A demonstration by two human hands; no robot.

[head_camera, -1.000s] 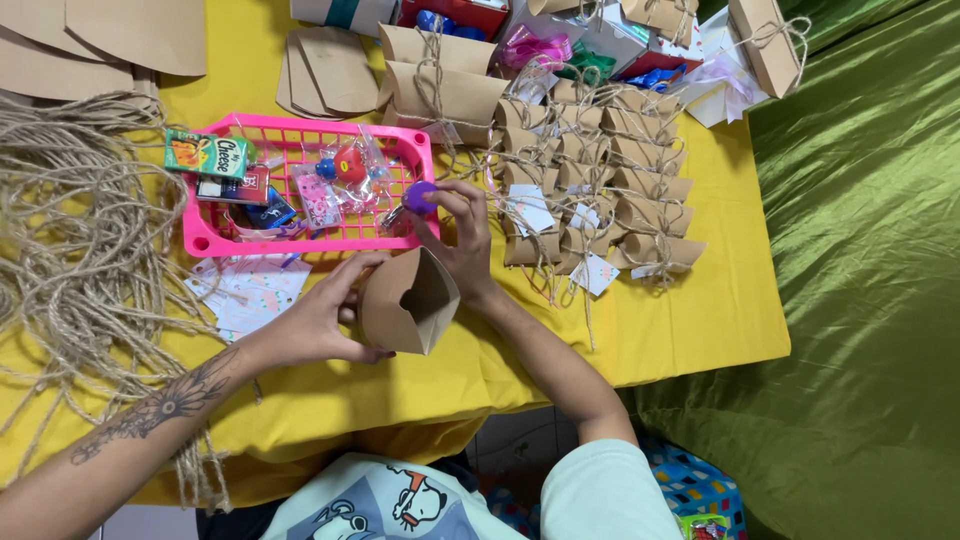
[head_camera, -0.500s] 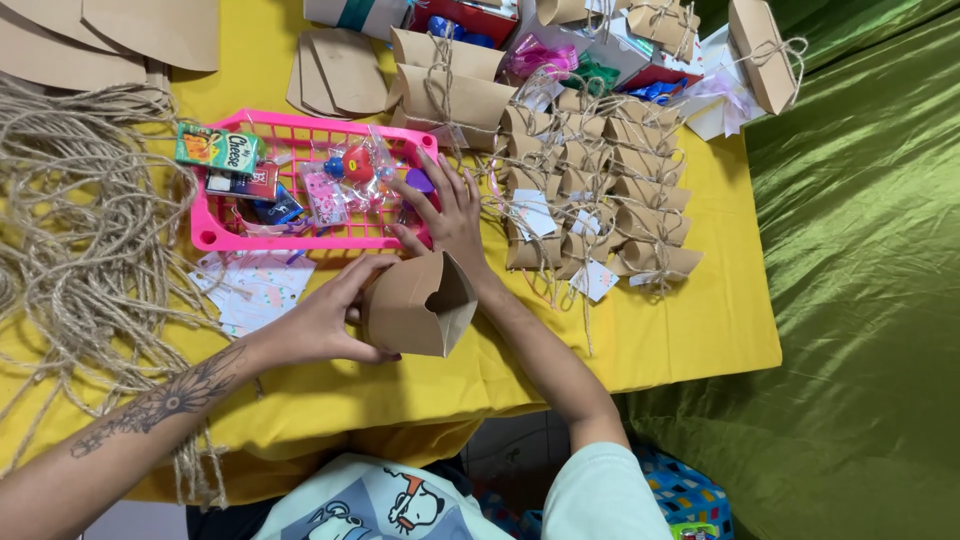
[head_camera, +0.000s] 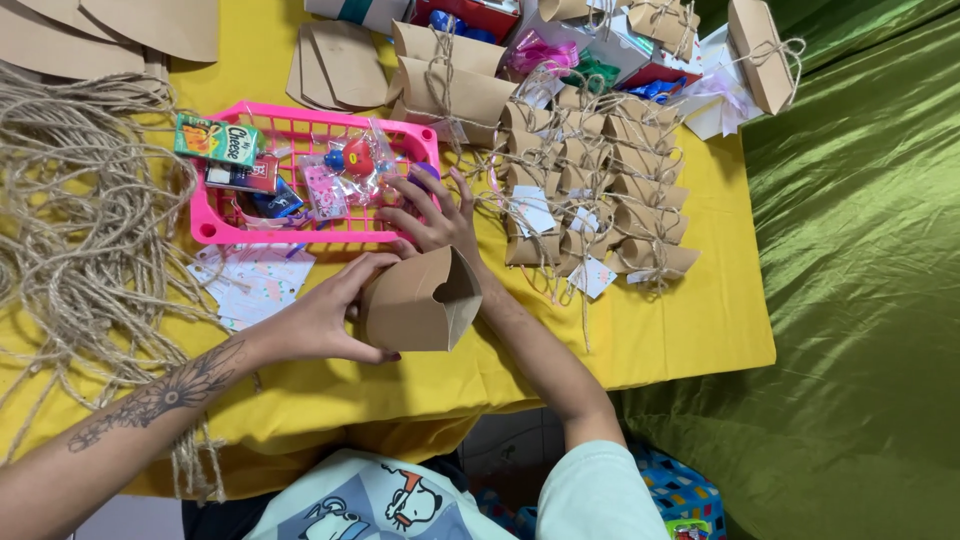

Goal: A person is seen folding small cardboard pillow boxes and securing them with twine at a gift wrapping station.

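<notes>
Brown kraft-card box (head_camera: 420, 303), pillow-shaped w/ curved flap ends, matte & smooth, one end gaping open toward the right. Sits at the near edge of the yellow tablecloth (head_camera: 700, 320), just in front of the pink basket (head_camera: 300, 130).

Left hand (head_camera: 325, 315) wrapped round the closed end of the box, thumb on top, fingers curled under, pressing the card. Right hand (head_camera: 432, 215) fingers spread, hovering over the basket's right corner & behind the box; a small purple item shows at the fingertips, can't tell if pinched.

Basket: rigid plastic grid, holding small snack packs, clear crinkly candy bags, a green carton.

Left of it: big loose heap of rough jute twine (head_camera: 80, 220), frayed, coiled strands. White speckled paper tags (head_camera: 250, 280) lying flat betw. twine & box.

Right: rows of finished boxes (head_camera: 610, 190), same brown card, each tied w/ twine & a white tag. Flat unfolded card blanks (head_camera: 335, 65) at the far edge. Shiny green satin cloth (head_camera: 860, 300) beside the table, wrinkled.
</notes>
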